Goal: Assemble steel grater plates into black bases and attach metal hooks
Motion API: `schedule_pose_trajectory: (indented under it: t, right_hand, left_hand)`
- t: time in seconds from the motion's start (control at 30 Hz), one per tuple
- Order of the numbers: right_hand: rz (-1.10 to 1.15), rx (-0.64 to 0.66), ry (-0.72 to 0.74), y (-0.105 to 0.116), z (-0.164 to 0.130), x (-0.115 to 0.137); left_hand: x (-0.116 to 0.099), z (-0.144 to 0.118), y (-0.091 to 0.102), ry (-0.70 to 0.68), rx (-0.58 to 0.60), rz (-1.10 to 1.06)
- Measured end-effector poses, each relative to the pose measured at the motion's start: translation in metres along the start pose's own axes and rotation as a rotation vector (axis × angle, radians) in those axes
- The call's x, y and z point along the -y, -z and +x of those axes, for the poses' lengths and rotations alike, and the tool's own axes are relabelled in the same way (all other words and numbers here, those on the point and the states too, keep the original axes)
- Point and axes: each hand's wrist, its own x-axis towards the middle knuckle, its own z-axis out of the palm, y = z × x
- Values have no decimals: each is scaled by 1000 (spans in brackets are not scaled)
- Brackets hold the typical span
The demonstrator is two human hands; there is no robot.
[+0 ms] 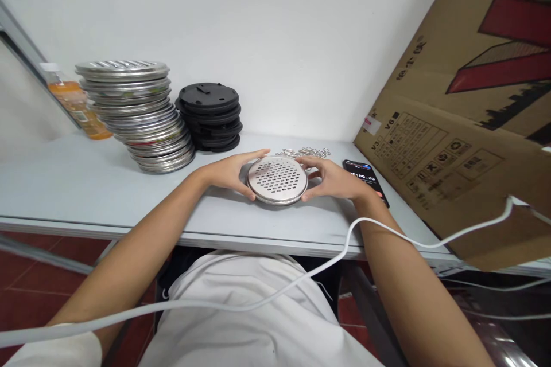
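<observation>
A round silver metal tin with a perforated lid (278,175) sits at the front of the table. My left hand (232,171) grips its left rim, thumb at the near side and fingers at the far side. On the opposite rim, my right hand (329,179) is closed round the tin in the same way. Small shiny metal pieces (316,152) lie just behind the tin, partly hidden by my right hand and the lid.
A tall, leaning stack of round metal tins (142,114) stands left, beside a stack of black round plastic pieces (209,117). An orange drink bottle (77,103) is behind. A phone (365,180) and large cardboard box (451,126) are right. A white cable (279,298) crosses in front.
</observation>
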Motion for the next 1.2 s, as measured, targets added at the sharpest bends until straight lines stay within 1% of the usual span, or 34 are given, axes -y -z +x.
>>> schedule_pose_trajectory:
  t: [0.23, 0.53, 0.87, 1.0, 1.13, 1.2]
  right_hand:
    - [-64, 20, -48, -3, 1, -2]
    - [-146, 83, -38, -4, 3, 3]
    - [-118, 71, -20, -4, 3, 1]
    - [-99, 67, -13, -5, 3, -2]
    - [-101, 27, -104, -6, 3, -6]
    - [-109, 26, -121, -6, 3, -6]
  left_hand:
    - [-1, 2, -2, 26, 46, 36]
    - [-3, 4, -5, 42, 73, 30]
    - [-2, 5, -6, 59, 67, 32]
    - [0, 5, -6, 42, 61, 31]
    - [1, 5, -5, 56, 59, 45]
    - [1, 5, -5, 64, 62, 49]
